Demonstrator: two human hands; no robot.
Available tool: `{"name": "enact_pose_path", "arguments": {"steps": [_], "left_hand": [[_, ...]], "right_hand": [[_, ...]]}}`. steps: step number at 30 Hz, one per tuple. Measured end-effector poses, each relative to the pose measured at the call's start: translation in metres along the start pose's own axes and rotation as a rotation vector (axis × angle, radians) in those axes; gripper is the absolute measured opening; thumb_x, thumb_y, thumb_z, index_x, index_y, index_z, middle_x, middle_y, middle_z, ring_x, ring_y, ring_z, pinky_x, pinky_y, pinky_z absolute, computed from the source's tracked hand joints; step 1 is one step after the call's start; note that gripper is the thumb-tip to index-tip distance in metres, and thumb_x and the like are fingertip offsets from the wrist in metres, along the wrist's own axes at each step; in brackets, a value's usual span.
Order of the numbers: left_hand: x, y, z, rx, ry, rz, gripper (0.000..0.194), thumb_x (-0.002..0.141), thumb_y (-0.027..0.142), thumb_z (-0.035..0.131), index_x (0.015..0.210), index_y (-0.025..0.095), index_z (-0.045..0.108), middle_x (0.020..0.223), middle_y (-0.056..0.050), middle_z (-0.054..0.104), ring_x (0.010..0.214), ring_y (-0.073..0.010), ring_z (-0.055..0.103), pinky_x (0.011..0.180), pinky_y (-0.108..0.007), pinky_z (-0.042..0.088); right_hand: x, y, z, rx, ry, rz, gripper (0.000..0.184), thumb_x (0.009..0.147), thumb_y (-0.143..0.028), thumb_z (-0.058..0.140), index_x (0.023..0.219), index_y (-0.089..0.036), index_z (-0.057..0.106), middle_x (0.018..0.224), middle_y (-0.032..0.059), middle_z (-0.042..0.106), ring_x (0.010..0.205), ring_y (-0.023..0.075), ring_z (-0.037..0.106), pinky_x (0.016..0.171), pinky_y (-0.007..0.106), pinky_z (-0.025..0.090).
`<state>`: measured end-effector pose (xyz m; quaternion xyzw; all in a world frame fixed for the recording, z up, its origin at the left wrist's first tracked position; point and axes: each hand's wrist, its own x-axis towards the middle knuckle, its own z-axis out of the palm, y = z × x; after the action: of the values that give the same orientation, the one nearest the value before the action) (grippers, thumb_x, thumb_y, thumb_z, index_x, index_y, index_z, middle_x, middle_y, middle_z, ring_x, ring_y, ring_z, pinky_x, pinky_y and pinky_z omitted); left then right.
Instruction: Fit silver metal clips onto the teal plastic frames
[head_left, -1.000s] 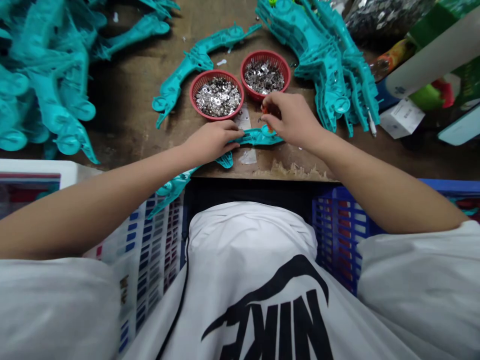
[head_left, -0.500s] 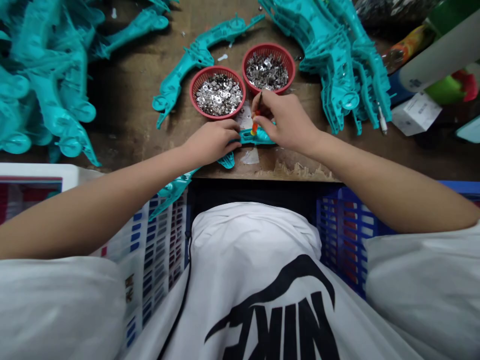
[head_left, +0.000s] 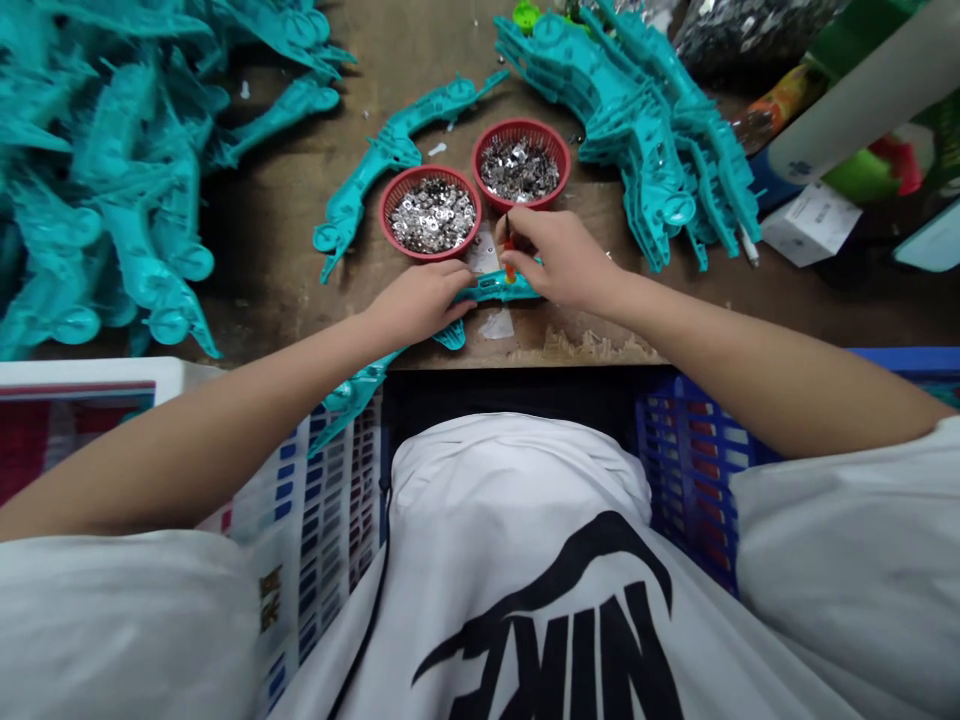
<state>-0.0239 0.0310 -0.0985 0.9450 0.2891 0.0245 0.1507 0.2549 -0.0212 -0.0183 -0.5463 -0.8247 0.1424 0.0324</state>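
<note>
A teal plastic part [head_left: 491, 288] lies at the table's front edge, one end of it sticking out over a basket. My left hand [head_left: 424, 302] is closed on it, fingers curled over its middle. In my right hand [head_left: 566, 258], pinched between thumb and fingers, is a small orange-handled tool [head_left: 510, 260], upright, dark end up. Its yellowish lower end meets the part, though the exact contact is too small to see. Just beyond the hands stand two red baskets: the left basket [head_left: 385, 226] and right basket [head_left: 564, 165], both filled with small metal pieces.
Another teal part [head_left: 386, 150] lies behind the baskets. Teal parts are heaped at left [head_left: 112, 200] and stacked at right [head_left: 637, 140]. A white box [head_left: 814, 225] stands far right. Below the table edge are a white crate [head_left: 322, 520] and a blue crate [head_left: 686, 470].
The whole view has shifted slightly, so the table things appear lower. Both hands keep their hold, and the orange-handled tool stays on the teal part, a little more upright.
</note>
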Motion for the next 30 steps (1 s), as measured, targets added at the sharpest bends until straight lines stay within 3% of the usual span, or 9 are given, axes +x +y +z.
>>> {"name": "enact_pose_path", "arguments": {"steps": [3, 6, 10, 14, 18, 20, 24, 27, 30], "left_hand": [[0.000, 0.000, 0.001, -0.011, 0.010, 0.011, 0.051, 0.124, 0.036, 0.063, 0.165, 0.017, 0.085, 0.153, -0.024, 0.087, 0.145, -0.0437, 0.086, 0.128, -0.058, 0.071], [0.001, -0.002, 0.000, -0.012, -0.005, 0.038, 0.053, 0.125, 0.037, 0.059, 0.166, 0.019, 0.088, 0.157, -0.023, 0.086, 0.144, -0.0419, 0.086, 0.129, -0.057, 0.072], [0.001, -0.002, -0.007, -0.049, -0.028, 0.016, 0.057, 0.123, 0.041, 0.058, 0.166, 0.016, 0.087, 0.162, -0.024, 0.085, 0.150, -0.0416, 0.086, 0.134, -0.058, 0.071], [-0.003, 0.005, -0.020, -0.023, -0.118, 0.019, 0.060, 0.125, 0.047, 0.058, 0.162, 0.011, 0.088, 0.167, -0.027, 0.085, 0.154, -0.0454, 0.085, 0.137, -0.062, 0.070], [-0.009, 0.011, -0.029, 0.056, -0.226, 0.037, 0.059, 0.126, 0.049, 0.062, 0.167, 0.013, 0.085, 0.183, -0.026, 0.076, 0.159, -0.0465, 0.084, 0.139, -0.060, 0.068], [-0.010, 0.014, -0.032, 0.095, -0.268, 0.024, 0.061, 0.127, 0.048, 0.066, 0.176, 0.014, 0.080, 0.190, -0.026, 0.070, 0.161, -0.0459, 0.083, 0.140, -0.057, 0.068], [-0.015, 0.024, -0.039, 0.139, -0.350, -0.018, 0.080, 0.123, 0.053, 0.081, 0.192, 0.018, 0.063, 0.201, -0.025, 0.057, 0.173, -0.0457, 0.074, 0.145, -0.053, 0.064], [-0.022, 0.037, -0.043, 0.232, -0.426, -0.092, 0.112, 0.111, 0.055, 0.100, 0.203, 0.018, 0.046, 0.209, -0.032, 0.039, 0.185, -0.0546, 0.059, 0.148, -0.060, 0.060], [-0.028, 0.042, -0.043, 0.322, -0.514, -0.247, 0.123, 0.110, 0.046, 0.102, 0.208, 0.017, 0.032, 0.197, -0.041, 0.048, 0.177, -0.0627, 0.064, 0.140, -0.067, 0.064]], "right_hand": [[0.006, 0.015, 0.005, -0.010, 0.042, -0.014, 0.055, 0.127, -0.034, 0.044, 0.169, -0.022, 0.077, 0.157, 0.0207, 0.085, 0.138, 0.0402, 0.075, 0.115, 0.052, 0.055], [0.013, 0.044, 0.015, -0.126, 0.063, 0.020, 0.053, 0.127, -0.038, 0.049, 0.164, -0.022, 0.084, 0.153, 0.0225, 0.087, 0.136, 0.0425, 0.078, 0.109, 0.053, 0.055], [0.013, 0.069, 0.028, -0.272, 0.042, 0.092, 0.045, 0.124, -0.037, 0.055, 0.135, -0.019, 0.095, 0.133, 0.0265, 0.092, 0.118, 0.0438, 0.079, 0.098, 0.054, 0.054], [0.006, 0.052, 0.025, -0.367, 0.038, -0.014, 0.044, 0.126, -0.033, 0.060, 0.153, -0.013, 0.089, 0.147, 0.0293, 0.089, 0.128, 0.0426, 0.078, 0.099, 0.052, 0.052], [0.004, 0.032, 0.023, -0.318, -0.154, -0.329, 0.046, 0.124, -0.039, 0.075, 0.164, -0.021, 0.087, 0.158, 0.0191, 0.090, 0.136, 0.0377, 0.081, 0.101, 0.044, 0.053], [0.007, 0.032, 0.027, -0.289, -0.210, -0.414, 0.045, 0.126, -0.036, 0.073, 0.166, -0.018, 0.086, 0.155, 0.0205, 0.090, 0.131, 0.0370, 0.083, 0.102, 0.044, 0.054], [0.013, 0.040, 0.036, -0.291, -0.215, -0.458, 0.042, 0.129, -0.034, 0.068, 0.159, -0.013, 0.087, 0.143, 0.0211, 0.092, 0.123, 0.0348, 0.083, 0.103, 0.044, 0.054], [0.017, 0.042, 0.039, -0.324, -0.237, -0.475, 0.045, 0.132, -0.035, 0.062, 0.159, -0.011, 0.088, 0.140, 0.0205, 0.092, 0.120, 0.0325, 0.083, 0.103, 0.042, 0.055], [0.020, 0.039, 0.039, -0.305, -0.228, -0.476, 0.047, 0.132, -0.034, 0.059, 0.158, -0.009, 0.089, 0.136, 0.0198, 0.092, 0.117, 0.0322, 0.084, 0.101, 0.042, 0.056]]}}
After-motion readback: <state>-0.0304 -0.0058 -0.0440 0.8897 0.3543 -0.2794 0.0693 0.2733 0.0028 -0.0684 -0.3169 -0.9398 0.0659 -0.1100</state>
